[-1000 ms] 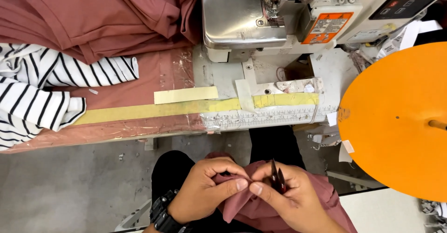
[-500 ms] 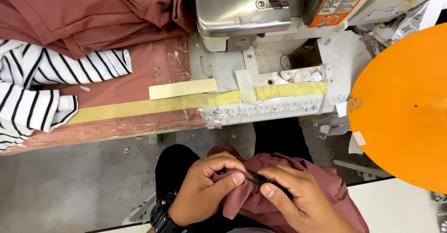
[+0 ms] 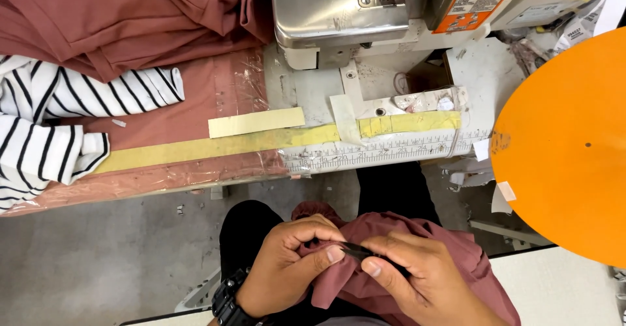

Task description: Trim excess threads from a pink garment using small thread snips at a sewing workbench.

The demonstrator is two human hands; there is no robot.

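We see a grey concrete floor (image 3: 98,261) near us, littered with scraps. Beyond it runs a worktable (image 3: 195,98) topped in pinkish plastic with yellow tape strips. A sewing machine (image 3: 365,13) sits far right, beside a large orange disc (image 3: 567,143). Lighting is even and bright.

Both hands low and close, working together in the lap.

Left hand (image 3: 287,270) comes in from the lower left, wrist bent, fingers curled over and thumb pressed forward — pinching tight, a dark watch strapped at the wrist. Right hand (image 3: 417,283) reaches in from the lower right, palm down, thumb and forefinger nipped together at the tips — the other fingers folded loosely under. The two thumbs nearly meet, knuckles raised, both forearms mostly cut off by the bottom edge of the view.
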